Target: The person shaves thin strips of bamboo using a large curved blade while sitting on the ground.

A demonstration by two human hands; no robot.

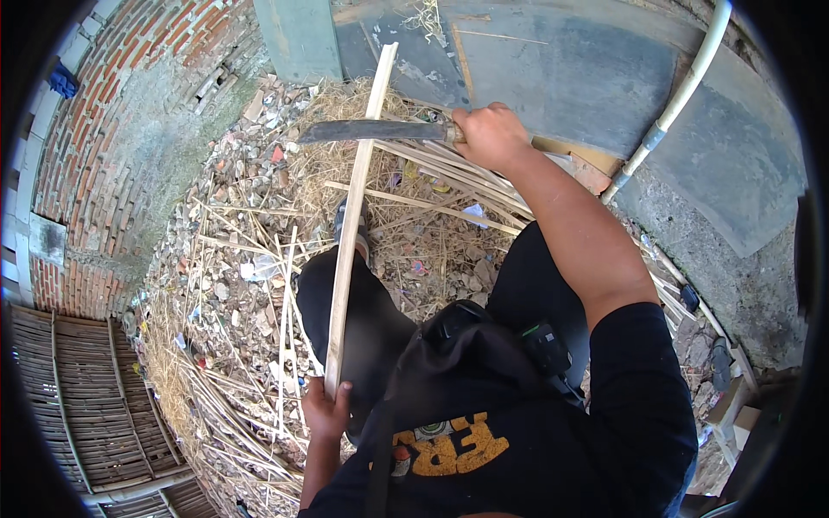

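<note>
A long pale split bamboo strip [347, 237] slants away from me across my left thigh. Its near end is in my left hand [325, 412], the fingers wrapped round it. My right hand [494, 135] is closed on the handle of a machete [371, 130] whose long dark blade points left. The blade lies across the strip near its far end; whether it bites into the wood I cannot tell.
More thin strips [449, 177] lie ahead under my right arm, and a pile [229, 414] is at the left. Shavings and rubble [250, 173] cover the ground. A brick wall [104, 147], a slatted bamboo panel [86, 388], grey boards [570, 78] and a pale pipe [678, 104] stand around.
</note>
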